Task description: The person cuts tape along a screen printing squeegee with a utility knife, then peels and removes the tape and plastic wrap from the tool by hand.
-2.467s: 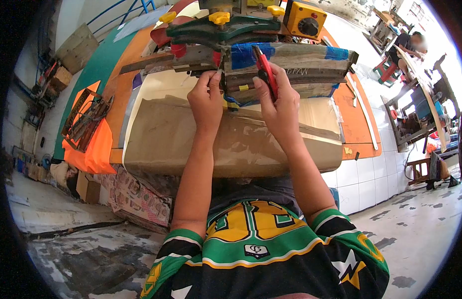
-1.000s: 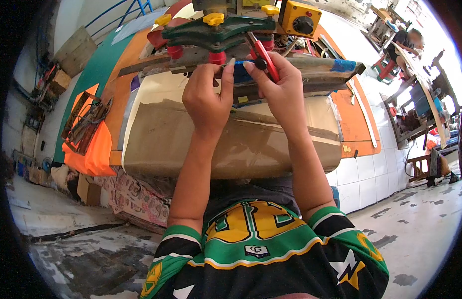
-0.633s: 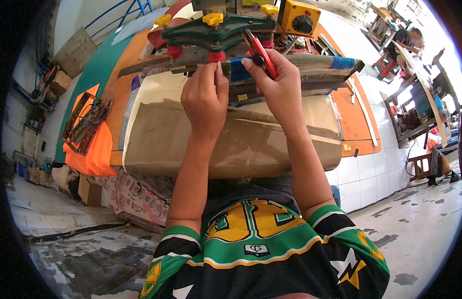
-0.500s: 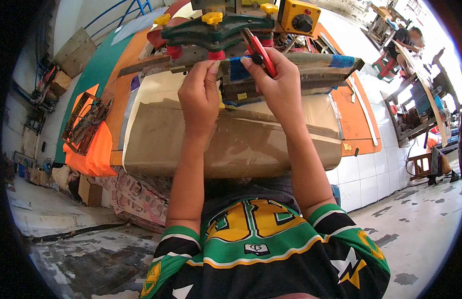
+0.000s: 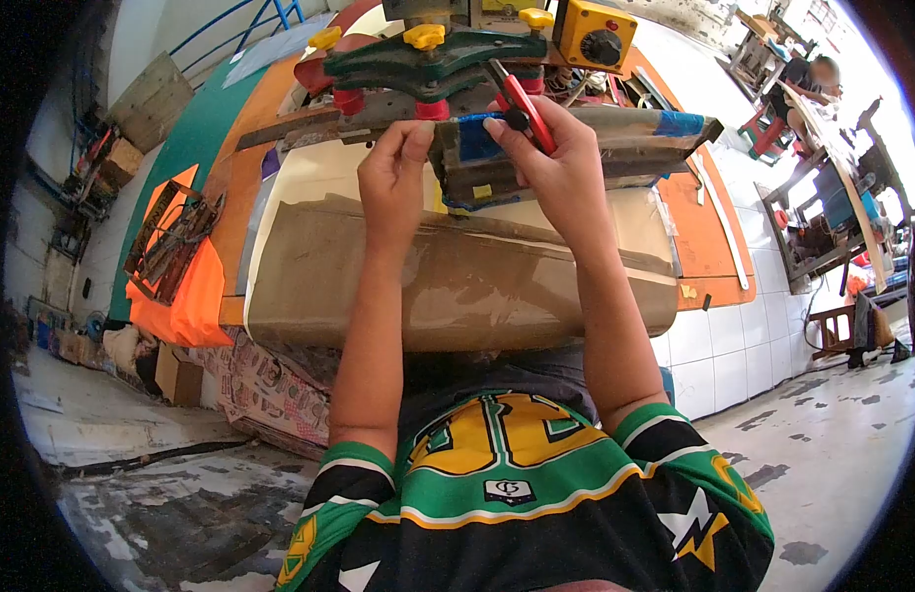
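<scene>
A long worn block (image 5: 576,163) with blue tape (image 5: 477,140) lies across the brown-covered work surface (image 5: 477,281). My right hand (image 5: 556,148) is wrapped round a red cutter (image 5: 525,109), its tip pointing up and left. The thumb of that hand rests over the blue tape. My left hand (image 5: 393,163) is pinched at the block's left end; what lies between thumb and forefinger is too small to make out. Just beyond both hands stands a dark green clamp frame (image 5: 438,61) with yellow knobs (image 5: 424,37) and red feet (image 5: 433,110).
A yellow box (image 5: 596,37) with a black dial stands behind the frame. At the left, a rusty tool rack (image 5: 173,242) sits on orange cloth (image 5: 186,306). A white strip (image 5: 726,222) lies at the right. Another person (image 5: 813,79) sits far off at a bench.
Since the first frame the clamp frame is slightly lower left, and the right hand and cutter are a little higher. Lately my left hand has dropped slightly from the block's top edge, still pinched.
</scene>
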Demonstrator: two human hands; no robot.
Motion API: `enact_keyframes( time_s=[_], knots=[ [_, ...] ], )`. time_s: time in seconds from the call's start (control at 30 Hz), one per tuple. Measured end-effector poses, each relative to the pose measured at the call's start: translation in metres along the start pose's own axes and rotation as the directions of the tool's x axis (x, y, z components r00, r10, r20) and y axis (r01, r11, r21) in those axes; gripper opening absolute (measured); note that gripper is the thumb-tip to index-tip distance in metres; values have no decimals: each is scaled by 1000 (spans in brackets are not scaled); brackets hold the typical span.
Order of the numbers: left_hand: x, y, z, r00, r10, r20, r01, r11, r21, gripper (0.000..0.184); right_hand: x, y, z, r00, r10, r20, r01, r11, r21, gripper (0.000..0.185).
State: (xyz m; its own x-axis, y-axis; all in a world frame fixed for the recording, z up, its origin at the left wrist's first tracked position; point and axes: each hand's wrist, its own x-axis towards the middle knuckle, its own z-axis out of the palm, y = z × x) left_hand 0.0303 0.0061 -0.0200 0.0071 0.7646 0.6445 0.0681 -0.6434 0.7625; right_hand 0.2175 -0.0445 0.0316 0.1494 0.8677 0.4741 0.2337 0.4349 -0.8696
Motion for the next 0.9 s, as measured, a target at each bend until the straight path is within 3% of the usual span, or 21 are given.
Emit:
enact_keyframes(
  time_s=[0.2,0.33,0.4,0.53,0.67,0.7,0.77,0.9],
  knots=[
    [-17,-1,20,998,0,-69,-6,996,-87,32,3,3,0,999,-32,26,32,999,-1,24],
    [-18,-9,14,999,-38,1,38,999,33,32,-3,1,-4,999,3,49,-3,1000,12,30],
    [-18,-11,15,999,-41,-1,41,997,66,32,-14,3,-4,998,42,-51,-36,992,117,29],
    [-18,-6,21,998,15,-63,-8,994,107,31,-27,17,-12,966,-99,-241,126,987,101,25],
    [-21,-11,23,994,5,-108,9,992,128,30,-34,35,-34,919,-81,-387,113,992,62,23],
    [-22,-10,22,995,5,-104,7,992,122,30,-36,37,-41,902,-76,-424,85,996,2,23],
    [-24,-6,18,997,-49,-62,65,955,289,29,-42,43,-60,881,-52,-470,-10,992,-129,28],
    [-23,-8,25,992,71,-100,-48,975,216,27,-51,56,-103,850,-29,-526,-110,967,-231,42]
  ],
)
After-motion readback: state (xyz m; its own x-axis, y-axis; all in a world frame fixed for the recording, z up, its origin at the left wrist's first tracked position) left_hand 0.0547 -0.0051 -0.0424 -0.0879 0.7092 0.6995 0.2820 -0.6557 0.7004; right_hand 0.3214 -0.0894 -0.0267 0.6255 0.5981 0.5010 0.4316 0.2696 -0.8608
